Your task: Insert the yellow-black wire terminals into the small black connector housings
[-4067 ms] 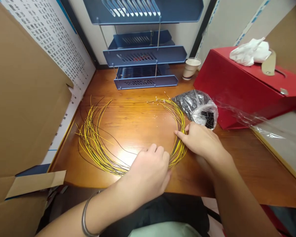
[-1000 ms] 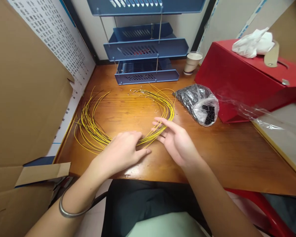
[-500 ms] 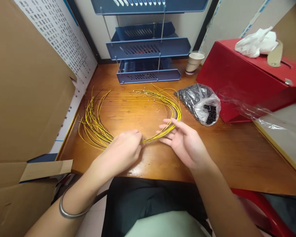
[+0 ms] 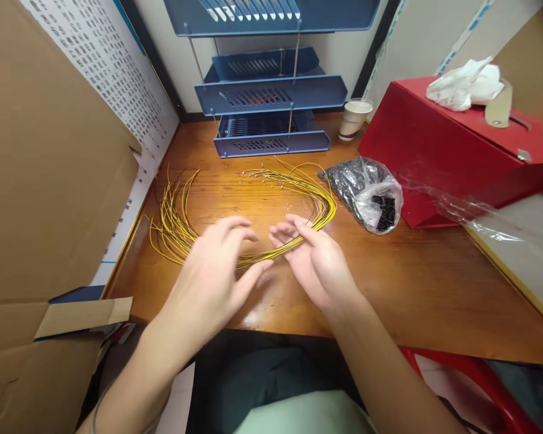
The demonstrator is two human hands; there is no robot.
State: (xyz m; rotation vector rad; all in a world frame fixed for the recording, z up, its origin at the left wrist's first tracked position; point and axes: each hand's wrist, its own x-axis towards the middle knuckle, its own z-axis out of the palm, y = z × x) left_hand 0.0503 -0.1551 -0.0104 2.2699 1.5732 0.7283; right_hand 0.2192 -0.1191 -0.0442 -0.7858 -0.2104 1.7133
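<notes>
A curved bundle of thin yellow and black wires (image 4: 329,211) lies on the wooden table in a wide U, both ends fanned out away from me. Small light tips show at the right-hand ends. My right hand (image 4: 321,262), palm up, holds the right part of the bundle between thumb and fingers. Over the middle of the bundle is my left hand (image 4: 210,268), its fingers and thumb spread apart and not gripping; it hides part of the wires. Right of the bundle sits a clear plastic bag (image 4: 362,187) with small black pieces inside, its mouth open towards me.
A blue tiered tray rack (image 4: 271,144) stands at the back, with a paper cup (image 4: 355,119) beside it. To the right is a red box (image 4: 416,144) with crumpled white plastic (image 4: 464,84) on top. Cardboard (image 4: 49,181) walls the left side.
My left hand has let go of the bundle and spread its fingers. My right hand has moved left along the wires and closed around them.
</notes>
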